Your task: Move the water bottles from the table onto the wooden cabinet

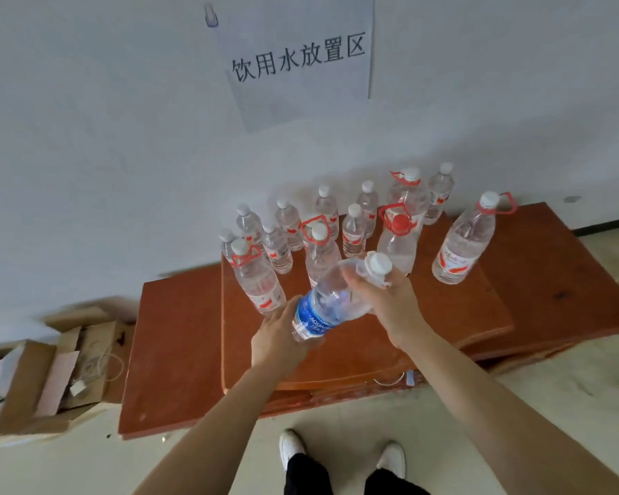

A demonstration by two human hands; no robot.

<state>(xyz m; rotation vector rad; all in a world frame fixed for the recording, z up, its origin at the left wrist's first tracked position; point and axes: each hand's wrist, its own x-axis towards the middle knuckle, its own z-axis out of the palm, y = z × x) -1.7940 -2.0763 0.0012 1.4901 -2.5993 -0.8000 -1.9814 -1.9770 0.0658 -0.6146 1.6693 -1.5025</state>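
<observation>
Both forearms reach out from under my view and meet over the wooden cabinet, the biggest thing below the hands, low and red-brown against the wall. Well off to the outside of the left hand, opened cardboard boxes sit on the floor. High above both hands a paper sign with printed characters is stuck to the wall, and I take it to mark this as the drop-off spot.

Between the hands lies the blue-labelled water bottle, tilted nearly flat and held clear above the cabinet top. The left hand cups its base end, fingers curled under the label. The right hand wraps the shoulder just below the neck. I judge the two-handed hold is for weight: it is a large bottle and looks full.

Just beyond the hands stand the large handled bottles, spread along the front of the group. Behind them, nearer the wall, the small bottles are upright in loose rows. That leaves bare wood directly under the hands, so I would expect the bottle to be stood up there. The table it came from is out of view.

Smallest, the white cap pokes out past the right hand's fingertips.
</observation>
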